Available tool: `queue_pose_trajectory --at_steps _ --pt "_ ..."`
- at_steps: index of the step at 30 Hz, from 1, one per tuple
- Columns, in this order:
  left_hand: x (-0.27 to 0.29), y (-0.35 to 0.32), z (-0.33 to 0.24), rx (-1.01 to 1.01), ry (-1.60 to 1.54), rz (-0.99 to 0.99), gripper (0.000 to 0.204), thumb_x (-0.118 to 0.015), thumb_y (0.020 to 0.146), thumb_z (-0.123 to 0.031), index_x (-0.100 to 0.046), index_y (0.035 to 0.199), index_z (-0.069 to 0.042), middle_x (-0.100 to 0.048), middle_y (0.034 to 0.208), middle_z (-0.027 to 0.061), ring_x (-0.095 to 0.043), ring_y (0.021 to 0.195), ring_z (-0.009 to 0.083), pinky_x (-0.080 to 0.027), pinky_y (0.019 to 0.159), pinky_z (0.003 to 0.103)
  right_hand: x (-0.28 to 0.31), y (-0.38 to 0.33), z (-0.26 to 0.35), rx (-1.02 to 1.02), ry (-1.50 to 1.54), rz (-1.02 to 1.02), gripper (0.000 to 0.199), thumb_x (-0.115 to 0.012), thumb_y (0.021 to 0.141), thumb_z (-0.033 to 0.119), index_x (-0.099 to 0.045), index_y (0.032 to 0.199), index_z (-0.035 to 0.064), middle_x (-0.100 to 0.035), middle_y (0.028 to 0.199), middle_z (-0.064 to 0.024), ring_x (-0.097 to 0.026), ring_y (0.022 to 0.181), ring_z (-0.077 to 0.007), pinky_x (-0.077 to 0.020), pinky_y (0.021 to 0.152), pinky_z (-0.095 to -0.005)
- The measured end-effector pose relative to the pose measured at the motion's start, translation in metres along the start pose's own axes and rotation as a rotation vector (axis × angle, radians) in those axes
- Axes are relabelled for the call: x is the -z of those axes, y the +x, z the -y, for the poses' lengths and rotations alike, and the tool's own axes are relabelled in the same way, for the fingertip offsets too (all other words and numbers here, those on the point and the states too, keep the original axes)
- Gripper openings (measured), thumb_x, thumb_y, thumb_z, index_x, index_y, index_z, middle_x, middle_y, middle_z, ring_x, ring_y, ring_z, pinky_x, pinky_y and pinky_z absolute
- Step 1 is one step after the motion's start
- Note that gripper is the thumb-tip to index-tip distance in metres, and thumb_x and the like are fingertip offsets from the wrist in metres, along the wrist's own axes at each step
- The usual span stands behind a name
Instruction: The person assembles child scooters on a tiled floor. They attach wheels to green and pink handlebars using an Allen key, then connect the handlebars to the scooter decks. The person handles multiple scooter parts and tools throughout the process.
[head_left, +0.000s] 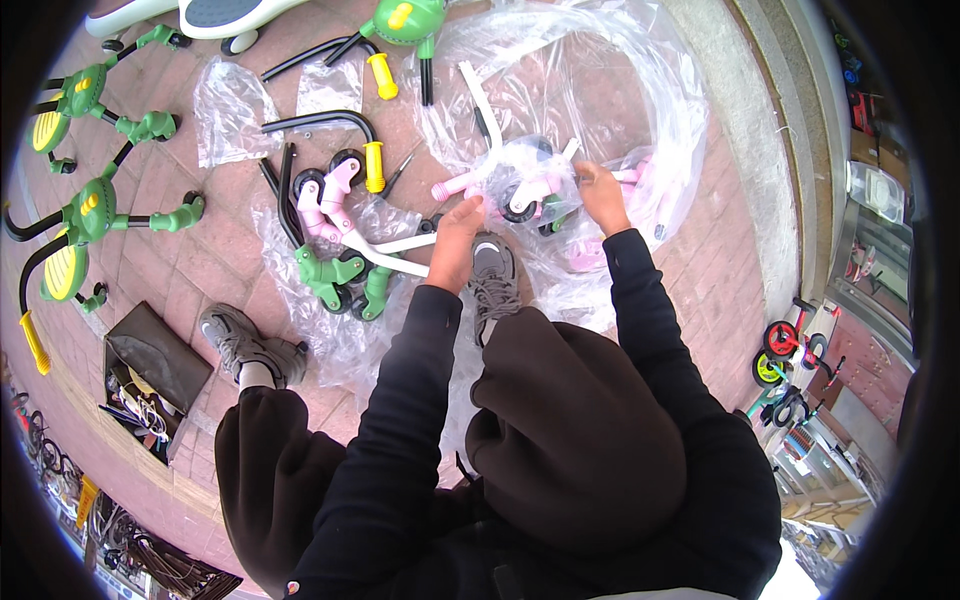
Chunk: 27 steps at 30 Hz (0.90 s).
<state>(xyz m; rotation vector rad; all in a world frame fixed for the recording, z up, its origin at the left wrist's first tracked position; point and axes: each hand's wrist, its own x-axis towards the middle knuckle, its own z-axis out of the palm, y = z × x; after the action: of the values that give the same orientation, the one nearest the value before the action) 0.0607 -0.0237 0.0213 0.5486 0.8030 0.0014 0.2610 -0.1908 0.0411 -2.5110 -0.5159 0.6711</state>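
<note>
Head view, looking down at brick paving strewn with ride-on toy parts. Left hand closed on the near edge of a clear plastic bag, fingers pinching the film just beside a grey shoe. Right hand likewise gripping the film, thumb and fingers pressed against the wrapped bundle of wheels. Bundle lying between the two hands, near the middle of the paving, still enclosed in the bag; pink parts visible through the plastic beside it.

Already unpacked, to the left of the hands: a white and pink frame with green wheel mounts, black curved bars, yellow grips, all resting on or beside crumpled empty bags. Near the left edge of the paving: two green assembled units. Near the lower left: an open tool bag.

Judged progress: green set largely out of its wrapping and partly put together; pink set barely begun, wheels not yet freed from the film, frame not yet joined.
</note>
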Motion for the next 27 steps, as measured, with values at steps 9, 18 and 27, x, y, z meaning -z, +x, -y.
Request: queue_pose_trajectory --at_steps 9,18,27 --pt "-0.009 -0.007 -0.013 0.060 -0.249 0.010 0.031 -0.056 0.087 -0.023 -0.056 0.112 -0.004 -0.056 0.113 0.0022 -0.048 0.103 0.0140 -0.035 0.090 0.034 -0.012 -0.006 0.023 0.105 0.168 0.063 0.053 -0.057 0.083 0.020 -0.041 0.129 -0.0033 -0.048 0.125 -0.0141 -0.050 0.108 -0.0232 -0.0405 0.090 -0.0325" --pt "-0.002 0.011 -0.053 -0.122 -0.330 0.070 0.036 -0.053 0.089 -0.025 -0.052 0.116 0.000 -0.054 0.120 0.0103 -0.048 0.113 0.0194 -0.038 0.093 0.037 0.005 0.010 0.073 -0.249 1.262 0.021 0.017 -0.044 0.088 0.007 -0.056 0.084 -0.0048 -0.062 0.081 -0.0147 -0.061 0.076 -0.0231 -0.0491 0.069 -0.0327" --pt "0.012 0.008 -0.070 -0.149 -0.225 0.010 0.051 -0.058 0.086 -0.026 -0.039 0.129 -0.005 -0.054 0.114 0.0097 -0.049 0.107 0.0206 -0.042 0.088 0.038 -0.069 -0.057 0.169 0.687 -0.005 0.288 0.021 -0.055 0.082 0.012 -0.054 0.095 -0.0046 -0.062 0.091 -0.0172 -0.060 0.075 -0.0273 -0.0473 0.072 -0.0321"
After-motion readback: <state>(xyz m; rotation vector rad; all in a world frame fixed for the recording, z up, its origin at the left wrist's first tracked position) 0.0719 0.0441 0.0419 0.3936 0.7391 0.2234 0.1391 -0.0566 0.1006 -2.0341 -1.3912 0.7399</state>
